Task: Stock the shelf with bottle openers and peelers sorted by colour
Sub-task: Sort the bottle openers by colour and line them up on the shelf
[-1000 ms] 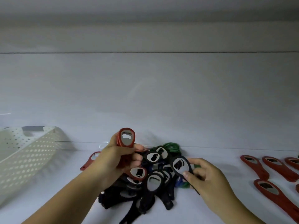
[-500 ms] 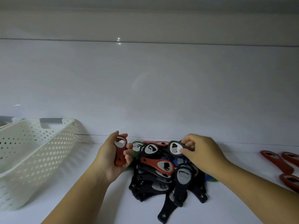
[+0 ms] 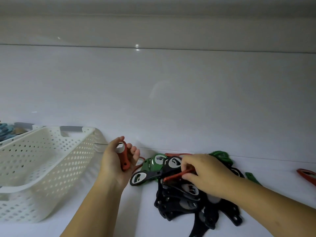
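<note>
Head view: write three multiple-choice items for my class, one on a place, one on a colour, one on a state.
1. Where is the basket from the pile?
A. left
B. right
C. on top

2. The opener in the left hand is:
A. black
B. red
C. green

3. The right hand:
A. lies flat
B. grips the basket
C. pinches a red opener on the pile

Answers: 1 A, the basket fills the left side of the shelf; 2 B, red shows between thumb and fingers; 3 C, thumb and fingers close on its handle.
</note>
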`<action>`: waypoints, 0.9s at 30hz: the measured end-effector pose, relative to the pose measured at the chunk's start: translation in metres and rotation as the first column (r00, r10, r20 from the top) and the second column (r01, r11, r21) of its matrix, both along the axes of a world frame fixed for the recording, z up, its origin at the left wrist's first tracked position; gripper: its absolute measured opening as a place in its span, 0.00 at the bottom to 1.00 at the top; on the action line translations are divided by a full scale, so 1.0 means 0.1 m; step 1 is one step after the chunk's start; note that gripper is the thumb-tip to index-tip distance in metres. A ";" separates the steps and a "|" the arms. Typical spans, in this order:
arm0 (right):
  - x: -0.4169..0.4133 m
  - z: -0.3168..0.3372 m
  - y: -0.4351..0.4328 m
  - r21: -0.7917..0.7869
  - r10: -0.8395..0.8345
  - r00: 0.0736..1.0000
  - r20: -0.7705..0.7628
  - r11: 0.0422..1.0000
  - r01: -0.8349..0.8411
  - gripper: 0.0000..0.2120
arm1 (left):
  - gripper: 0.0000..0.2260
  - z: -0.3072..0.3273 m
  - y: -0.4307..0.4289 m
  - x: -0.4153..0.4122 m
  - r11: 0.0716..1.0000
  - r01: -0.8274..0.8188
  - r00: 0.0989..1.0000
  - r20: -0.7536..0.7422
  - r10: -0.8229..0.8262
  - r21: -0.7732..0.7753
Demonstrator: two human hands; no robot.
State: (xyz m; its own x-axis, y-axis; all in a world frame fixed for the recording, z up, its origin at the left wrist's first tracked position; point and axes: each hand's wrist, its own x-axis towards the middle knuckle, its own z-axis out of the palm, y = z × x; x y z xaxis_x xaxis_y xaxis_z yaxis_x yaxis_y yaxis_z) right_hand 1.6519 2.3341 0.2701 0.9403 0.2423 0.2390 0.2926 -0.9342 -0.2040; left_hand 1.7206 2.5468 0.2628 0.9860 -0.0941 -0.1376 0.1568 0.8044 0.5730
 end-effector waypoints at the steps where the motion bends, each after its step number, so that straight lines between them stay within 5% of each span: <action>1: 0.00 0.02 0.01 0.105 -0.002 1.000 -0.004 0.994 0.002 0.08 | 0.04 0.00 -0.03 -0.01 0.994 0.035 0.999 -0.007 -0.034 0.100; 5: 0.03 0.20 0.06 0.368 0.087 0.996 0.017 0.926 -0.087 0.08 | 0.13 0.04 -0.20 -0.19 0.808 0.340 0.915 0.028 -0.402 0.482; 8: 0.11 0.29 0.13 0.349 0.157 0.982 0.106 0.919 -0.185 0.10 | 0.20 0.03 -0.28 -0.32 0.642 0.510 0.763 0.043 -0.644 0.573; 11: 0.26 0.32 0.09 0.324 0.087 0.986 0.142 0.937 -0.129 0.16 | 0.15 -0.02 -0.28 -0.26 0.744 0.522 0.792 0.087 -0.604 0.417; 14: 0.44 0.31 -0.11 0.291 -0.161 0.969 0.187 0.951 0.102 0.08 | 0.15 -0.04 -0.22 -0.13 0.897 0.426 0.899 0.057 -0.434 0.117; 17: 0.55 0.21 -0.25 -0.008 -0.263 0.963 -0.055 0.965 0.263 0.08 | 0.17 -0.07 -0.17 -0.06 0.942 0.336 0.942 0.018 -0.335 -0.027; 21: 0.59 0.18 -0.17 -0.133 -0.226 0.946 -0.234 0.971 0.200 0.12 | 0.19 -0.11 -0.12 0.01 0.973 0.198 0.978 -0.045 -0.204 -0.117; 27: 0.59 0.16 -0.15 -0.243 -0.193 0.973 -0.125 0.957 0.159 0.06 | 0.04 -0.05 -0.09 -0.02 0.969 0.236 0.962 -0.126 -0.243 -0.067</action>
